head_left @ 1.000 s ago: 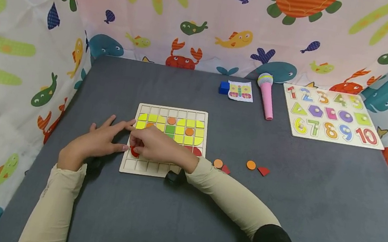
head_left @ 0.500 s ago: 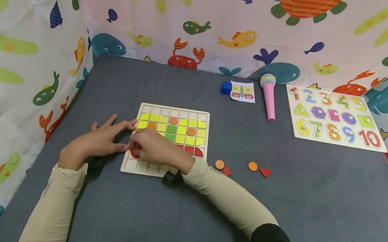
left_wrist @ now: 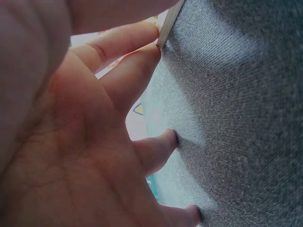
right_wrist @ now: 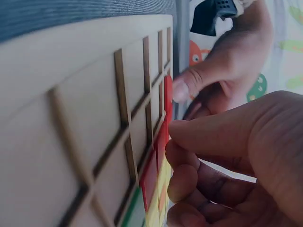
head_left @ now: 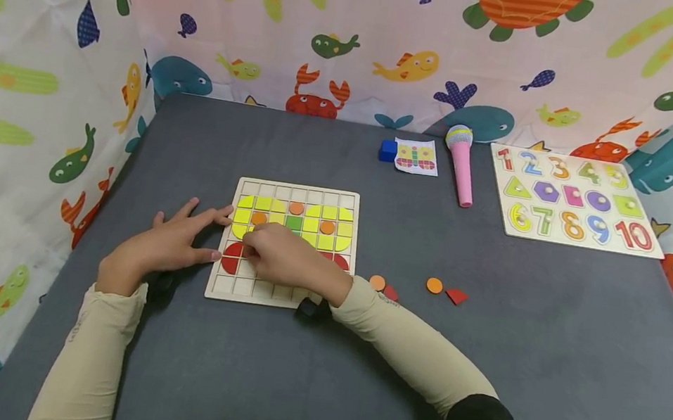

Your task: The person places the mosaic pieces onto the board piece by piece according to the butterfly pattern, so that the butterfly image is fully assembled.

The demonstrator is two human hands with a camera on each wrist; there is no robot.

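Note:
A square wooden grid board (head_left: 297, 194) lies on the grey table, with yellow, orange, green and red tiles in its cells. My left hand (head_left: 161, 251) spreads at its left side, thumb and fingertips (left_wrist: 154, 49) against the board's edge. Over the lower-left cells is my right hand (head_left: 282, 252), which hides part of the board's middle. Its thumb and fingers are curled together close to the red tiles (right_wrist: 150, 175) in the right wrist view, with no piece showing between them. Two red rounded tiles (head_left: 230, 265) sit stacked in the leftmost column.
Right of the board lie loose orange discs (head_left: 434, 285) and red pieces (head_left: 456, 296). Farther back are a blue cube (head_left: 387, 151), a small pattern card (head_left: 416, 157), a pink toy microphone (head_left: 461, 170) and a number-and-shape puzzle board (head_left: 577, 199). A sea-animal curtain (head_left: 376, 2) backs the table.
My right hand has moved slightly right, off the leftmost column, uncovering the lower red rounded tile now lying flat in its cell. The left hand has stayed at the board's edge.

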